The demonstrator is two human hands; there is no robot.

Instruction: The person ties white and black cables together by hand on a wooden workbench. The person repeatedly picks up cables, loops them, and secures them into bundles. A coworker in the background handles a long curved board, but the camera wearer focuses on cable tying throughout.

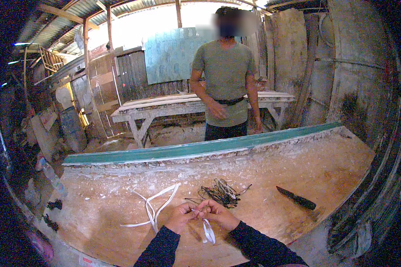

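Observation:
Over the wooden table, my left hand [181, 216] and my right hand [218, 214] meet, fingertips pinched together. Between them they hold a white strip [209, 233], whose looped end hangs below my right fingers. What the fingertips themselves cover is too small to make out. Just left of my left hand lie more white strips [152, 209], crossing one another on the board. A tangled bundle of dark and pale cords [222, 192] sits right beyond my hands. Off to the right, apart from both hands, a dark-handled knife [296, 198] lies flat.
A green moulding [200, 148] runs along the far edge of the scuffed table [263, 187]. Beyond it a person [225, 80] stands before a long bench [165, 103]. Black scraps [54, 204] lie at the left edge, near a clear plastic bottle [53, 180].

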